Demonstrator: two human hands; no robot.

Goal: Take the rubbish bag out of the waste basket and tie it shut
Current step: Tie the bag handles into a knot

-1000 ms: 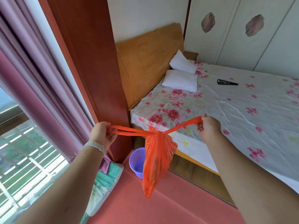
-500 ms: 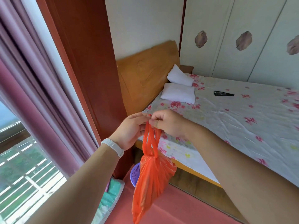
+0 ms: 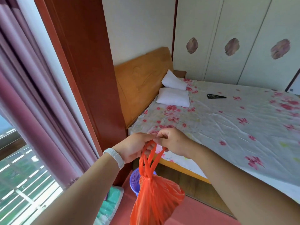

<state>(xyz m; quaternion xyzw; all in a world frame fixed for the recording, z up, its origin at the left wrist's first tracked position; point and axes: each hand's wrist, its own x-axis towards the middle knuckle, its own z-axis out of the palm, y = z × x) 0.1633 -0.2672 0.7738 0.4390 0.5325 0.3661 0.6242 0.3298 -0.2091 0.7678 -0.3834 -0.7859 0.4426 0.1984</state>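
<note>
An orange rubbish bag (image 3: 155, 198) hangs in the air in front of me, knotted at its neck, with its two handle loops running up into my hands. My left hand (image 3: 134, 146) and my right hand (image 3: 172, 140) touch each other above the bag, each shut on a handle loop. A small purple waste basket (image 3: 135, 179) stands on the floor behind the bag, mostly hidden by it, between the red wooden post and the bed.
The bed (image 3: 227, 120) with a flowered sheet fills the right side, with two white pillows (image 3: 173, 96) and a black object (image 3: 215, 96). A red wooden post (image 3: 90, 78) and purple curtain (image 3: 32, 95) stand at the left. A green packet (image 3: 112, 202) lies on the red floor.
A second ago my hands were wide apart, pulling the handles tight sideways. They have come together above the bag, and the handles now hang up as loops from both hands.
</note>
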